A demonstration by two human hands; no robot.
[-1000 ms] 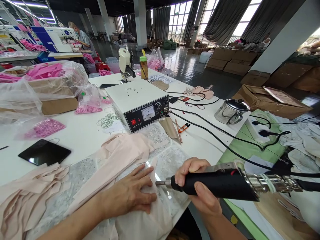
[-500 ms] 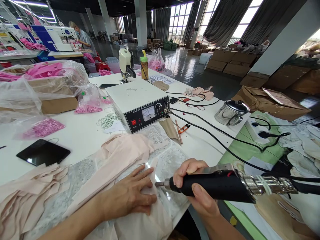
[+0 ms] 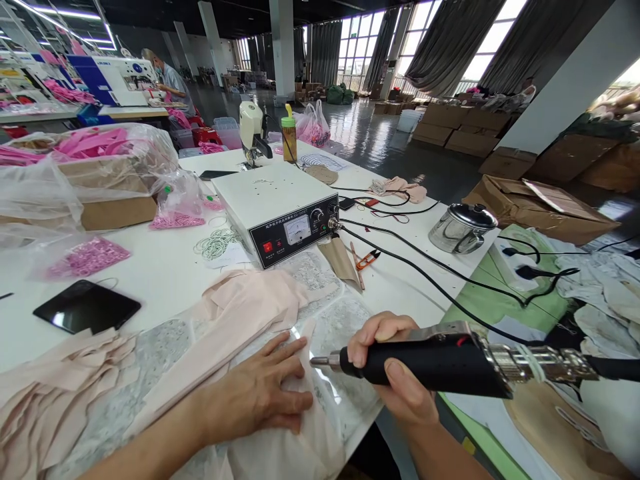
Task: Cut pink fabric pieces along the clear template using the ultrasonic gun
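Note:
My left hand (image 3: 260, 390) lies flat with fingers spread on a pale pink piece of fabric (image 3: 287, 450), pressing it against a clear plate (image 3: 345, 327) on the table. In my right hand (image 3: 395, 360) is a black ultrasonic handpiece (image 3: 435, 365), held sideways with its metal tip (image 3: 320, 361) pointing left. The tip is at the fabric's right edge, just beside my left fingers; whether it touches I cannot tell. More pink fabric (image 3: 245, 313) lies folded behind my left hand, and a layered pile of pink pieces (image 3: 65, 400) is at the left.
A white generator box (image 3: 270, 200) stands ahead, its black cables (image 3: 400, 257) running right to the handpiece. Orange thread snips (image 3: 369, 259), a steel mug (image 3: 463, 227), a black tablet (image 3: 86, 305) and bags of pink parts (image 3: 87, 257) lie around. A person (image 3: 173, 83) sits far left.
The handpiece has tilted slightly, its tip rising a little along the fabric edge. My left hand stays in the same place.

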